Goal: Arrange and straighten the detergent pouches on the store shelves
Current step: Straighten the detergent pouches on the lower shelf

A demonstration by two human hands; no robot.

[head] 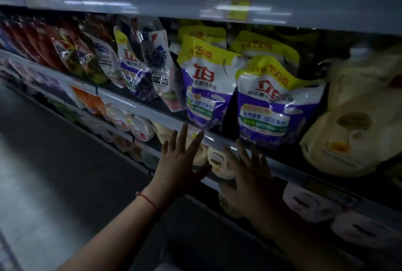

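Note:
Two purple-and-white detergent pouches with yellow tops stand at the front of the middle shelf (139, 107): one pouch (206, 87) on the left, the other pouch (272, 105) to its right, with more behind them. My left hand (182, 161) is raised below the left pouch, fingers spread and straight, its tips at the shelf edge. My right hand (250, 175) is spread the same way beneath the right pouch. Neither hand holds anything.
Leaning white and red pouches (87, 53) fill the shelf further left. Cream-yellow pouches (356, 122) bulge out at the right. The lower shelf holds cream pouches (219, 161) and white-pink packs (309, 203). The aisle floor (43, 161) lies to the left.

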